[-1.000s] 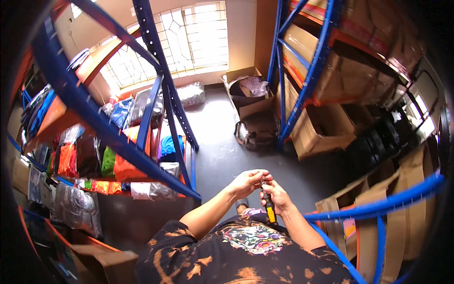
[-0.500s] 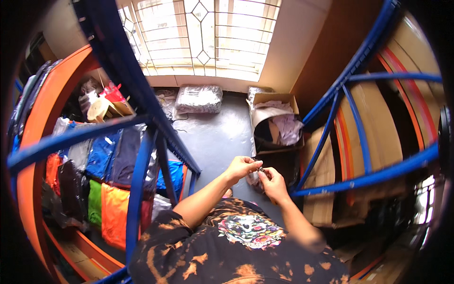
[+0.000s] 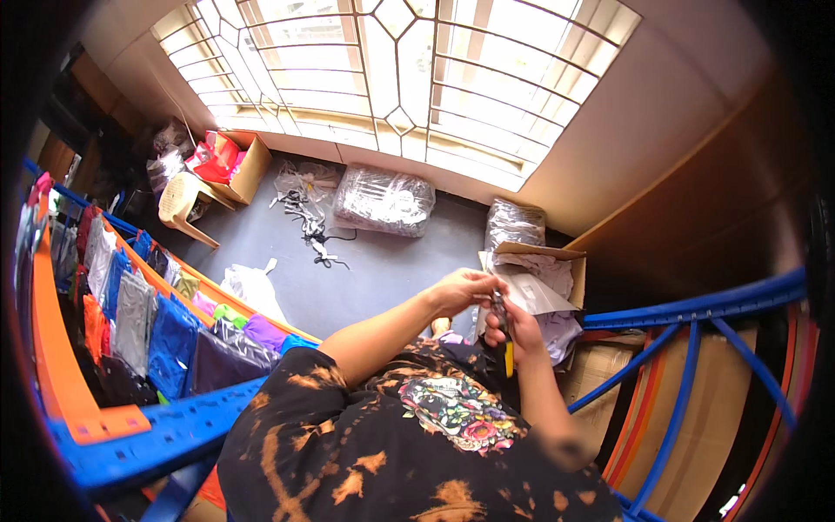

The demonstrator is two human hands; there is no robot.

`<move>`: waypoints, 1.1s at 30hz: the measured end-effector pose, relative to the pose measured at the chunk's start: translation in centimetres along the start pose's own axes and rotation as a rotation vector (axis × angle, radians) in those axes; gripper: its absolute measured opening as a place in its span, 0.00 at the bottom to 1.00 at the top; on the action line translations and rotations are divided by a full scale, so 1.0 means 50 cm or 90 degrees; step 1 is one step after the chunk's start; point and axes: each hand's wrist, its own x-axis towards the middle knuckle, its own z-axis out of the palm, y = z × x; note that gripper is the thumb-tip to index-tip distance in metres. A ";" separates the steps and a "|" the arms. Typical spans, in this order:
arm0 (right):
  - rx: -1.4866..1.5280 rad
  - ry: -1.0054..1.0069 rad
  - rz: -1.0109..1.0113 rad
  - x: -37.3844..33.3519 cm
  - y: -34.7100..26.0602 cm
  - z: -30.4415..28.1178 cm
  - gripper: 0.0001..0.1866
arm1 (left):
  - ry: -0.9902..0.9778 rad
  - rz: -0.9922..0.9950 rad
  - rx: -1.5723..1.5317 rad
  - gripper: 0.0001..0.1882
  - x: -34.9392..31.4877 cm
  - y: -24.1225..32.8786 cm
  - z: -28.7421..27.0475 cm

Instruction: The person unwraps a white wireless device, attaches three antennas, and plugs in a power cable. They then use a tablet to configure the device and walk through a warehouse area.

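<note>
Both of my hands meet in front of my chest. My right hand (image 3: 520, 331) is closed round a small hand tool with a yellow handle (image 3: 510, 358) and a metal upper end; its exact kind is not clear. At that metal end, the fingertips of my left hand (image 3: 465, 291) are pinched together. Whatever lies between them is too small to make out. Just behind my right hand stands an open cardboard box (image 3: 570, 261) with pale crumpled material and a loose flap.
Blue rack beams (image 3: 696, 296) stand close on my right, with cartons (image 3: 687, 418) behind. To my left, an orange and blue shelf (image 3: 96, 426) holds bagged clothing. Wrapped bundles (image 3: 383, 200), black cords (image 3: 313, 230), a white bag (image 3: 252, 287) and a plastic stool (image 3: 184, 198) are on the floor.
I have moved forward past the left rack, and the window and floor bundles look nearer. My hands stay together, and the yellow handle now shows below my right hand.
</note>
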 end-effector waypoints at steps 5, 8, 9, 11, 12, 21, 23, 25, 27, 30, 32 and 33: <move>-0.718 0.154 -0.138 0.283 -0.132 0.120 0.16 | 0.326 0.087 0.149 0.16 0.029 0.170 -0.160; -0.611 0.052 0.089 0.447 -0.171 0.219 0.16 | 0.450 0.163 0.080 0.17 -0.023 0.246 -0.256; -0.424 -0.015 0.241 0.498 -0.183 0.251 0.16 | 0.426 0.220 0.033 0.18 -0.050 0.268 -0.285; -0.086 -0.110 0.471 0.590 -0.169 0.318 0.22 | 0.349 0.314 -0.061 0.19 -0.111 0.317 -0.349; -0.061 -0.167 0.496 0.638 -0.153 0.351 0.23 | 0.355 0.339 -0.038 0.19 -0.141 0.345 -0.389; -0.479 -0.254 0.426 1.054 0.104 0.776 0.20 | 0.476 0.432 -0.145 0.19 -0.518 0.581 -0.763; -0.777 -0.300 0.281 1.139 0.192 0.876 0.18 | 0.615 0.388 -0.067 0.19 -0.612 0.626 -0.839; -0.905 -0.335 0.247 1.213 0.260 0.951 0.18 | 0.663 0.442 -0.045 0.18 -0.699 0.654 -0.892; -0.595 -0.344 0.483 1.276 0.307 1.021 0.19 | 0.615 0.499 -0.076 0.16 -0.780 0.715 -0.944; -0.096 -0.375 0.774 1.382 0.375 1.123 0.20 | 0.562 0.598 -0.175 0.13 -0.874 0.793 -1.013; -0.220 -0.371 0.711 1.462 0.417 1.190 0.22 | 0.491 0.659 -0.247 0.10 -0.942 0.842 -1.093; -0.252 -0.384 0.688 1.510 0.442 1.229 0.22 | 0.530 0.647 -0.258 0.10 -0.970 0.868 -1.141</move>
